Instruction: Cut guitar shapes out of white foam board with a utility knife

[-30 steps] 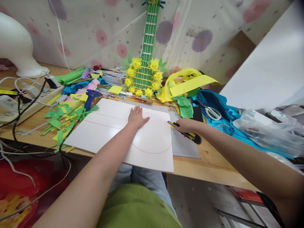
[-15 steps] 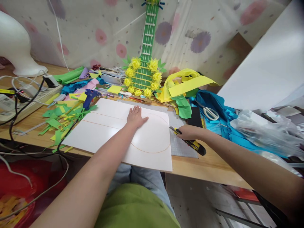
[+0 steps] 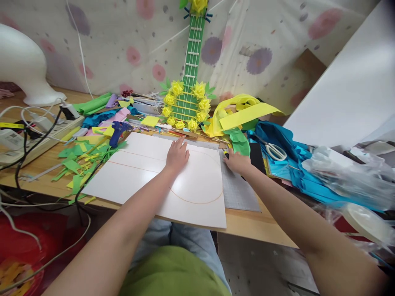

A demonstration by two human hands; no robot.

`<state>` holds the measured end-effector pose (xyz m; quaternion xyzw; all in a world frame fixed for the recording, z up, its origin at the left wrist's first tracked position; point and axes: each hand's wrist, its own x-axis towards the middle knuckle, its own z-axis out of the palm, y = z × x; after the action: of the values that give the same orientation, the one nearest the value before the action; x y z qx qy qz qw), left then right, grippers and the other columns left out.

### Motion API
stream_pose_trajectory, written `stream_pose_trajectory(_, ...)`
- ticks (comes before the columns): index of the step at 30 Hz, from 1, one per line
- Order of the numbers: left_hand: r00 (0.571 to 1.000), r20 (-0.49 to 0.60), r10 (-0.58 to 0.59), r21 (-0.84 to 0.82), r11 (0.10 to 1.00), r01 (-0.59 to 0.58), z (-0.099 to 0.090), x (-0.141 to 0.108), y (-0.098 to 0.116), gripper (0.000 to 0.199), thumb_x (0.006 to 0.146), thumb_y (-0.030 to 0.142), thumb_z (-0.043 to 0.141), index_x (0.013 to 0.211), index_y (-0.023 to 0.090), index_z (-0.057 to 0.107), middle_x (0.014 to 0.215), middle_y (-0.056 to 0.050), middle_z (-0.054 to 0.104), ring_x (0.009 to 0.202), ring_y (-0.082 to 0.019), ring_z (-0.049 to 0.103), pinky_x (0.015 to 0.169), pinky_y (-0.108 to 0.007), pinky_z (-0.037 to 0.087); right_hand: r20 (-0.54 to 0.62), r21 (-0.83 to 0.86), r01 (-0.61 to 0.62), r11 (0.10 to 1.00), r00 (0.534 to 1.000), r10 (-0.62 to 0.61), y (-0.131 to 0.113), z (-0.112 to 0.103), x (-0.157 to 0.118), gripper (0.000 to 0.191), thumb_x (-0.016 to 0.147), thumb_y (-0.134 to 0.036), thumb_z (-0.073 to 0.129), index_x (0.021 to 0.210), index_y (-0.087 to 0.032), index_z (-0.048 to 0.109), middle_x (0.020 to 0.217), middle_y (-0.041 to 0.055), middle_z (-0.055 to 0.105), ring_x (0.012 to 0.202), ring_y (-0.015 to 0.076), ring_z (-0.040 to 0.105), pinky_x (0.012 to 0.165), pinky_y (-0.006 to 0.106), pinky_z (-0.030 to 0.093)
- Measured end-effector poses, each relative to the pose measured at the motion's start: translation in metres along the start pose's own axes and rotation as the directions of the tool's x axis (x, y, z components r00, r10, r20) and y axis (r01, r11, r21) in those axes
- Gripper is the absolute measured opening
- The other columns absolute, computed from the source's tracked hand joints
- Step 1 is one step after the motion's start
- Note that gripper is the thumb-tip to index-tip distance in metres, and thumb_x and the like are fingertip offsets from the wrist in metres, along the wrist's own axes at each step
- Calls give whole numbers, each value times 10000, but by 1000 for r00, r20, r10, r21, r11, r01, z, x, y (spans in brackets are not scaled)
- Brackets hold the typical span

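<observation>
A white foam board [image 3: 197,216] lies on the table with an orange outline of a long neck and round body drawn on it. My left hand [image 3: 177,157] rests flat on the board, fingers stretched out, near its upper middle. Just past the board's right edge, my right hand [image 3: 237,163] is closed around a utility knife [image 3: 226,154]. Only a small yellow and black part of the knife shows; the rest is hidden by the hand. Beneath the board, a grey cutting mat [image 3: 242,195] sticks out to the right.
A green paper guitar [image 3: 190,74] with yellow flowers leans at the back. Left are a blue glue gun [image 3: 118,132], green paper scraps [image 3: 75,164] and a power strip [image 3: 66,125]. Right are white-handled scissors [image 3: 275,152], blue paper [image 3: 324,189] and plastic bags [image 3: 348,176].
My right hand has moved up and slightly left along the board's right edge, turning so that it covers most of the knife. The left hand stays on the board, its thumb drawn closer in.
</observation>
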<state>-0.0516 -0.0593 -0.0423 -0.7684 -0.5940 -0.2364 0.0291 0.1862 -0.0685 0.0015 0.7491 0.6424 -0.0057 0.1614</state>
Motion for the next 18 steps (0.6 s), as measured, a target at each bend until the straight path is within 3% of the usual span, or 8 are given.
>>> stream_pose_trajectory(2,999,-19,49,-60,997,-50,-3,-3,2,376,888,232,321,1166,172,567,1345,-42,483,1232,-150,434,1118,-327,211,-32,13,3,1000,999,-2,-4,0,3,568,885,-499,280,1330,-150,329,1215,210,506,1051,312,540,781,412,420)
stream_pose_trajectory(4,995,15,97,-129,987,-94,-5,-8,7,350,884,221,338,1097,181,613,1220,-31,594,1127,-147,529,1074,-322,301,-149,33,65,997,987,-60,-10,-4,5,549,877,-495,329,1299,-151,391,1210,197,512,1098,313,498,806,406,413)
stream_pose_trajectory(8,958,143,249,-199,955,-219,-6,-19,24,389,890,266,364,1207,133,548,1295,-68,533,1213,-170,465,1049,-306,337,-423,91,322,942,869,-256,-34,-17,20,417,897,-404,348,1192,-163,517,1176,147,557,1128,253,462,877,341,380)
stream_pose_trajectory(10,924,223,309,-196,943,-268,-4,-24,30,468,890,316,385,1294,89,455,1393,-112,413,1303,-202,349,1088,-337,276,-408,146,380,913,864,-295,-51,-20,32,377,905,-384,339,1093,-165,581,1134,124,591,1090,224,492,879,307,374)
stream_pose_trajectory(13,883,331,332,-187,941,-283,0,-30,35,568,885,387,396,1343,51,375,1441,-149,318,1350,-237,248,1118,-375,196,-281,210,377,902,907,-314,-75,-20,49,383,901,-405,342,985,-154,618,1044,115,639,1011,208,546,835,281,387)
stream_pose_trajectory(18,872,383,307,-183,950,-254,1,-31,35,575,896,413,341,1356,68,356,1459,-137,284,1364,-224,208,1130,-373,146,-184,225,345,911,934,-308,-89,-18,66,467,872,-524,331,970,-163,610,1007,121,654,982,228,569,792,290,404)
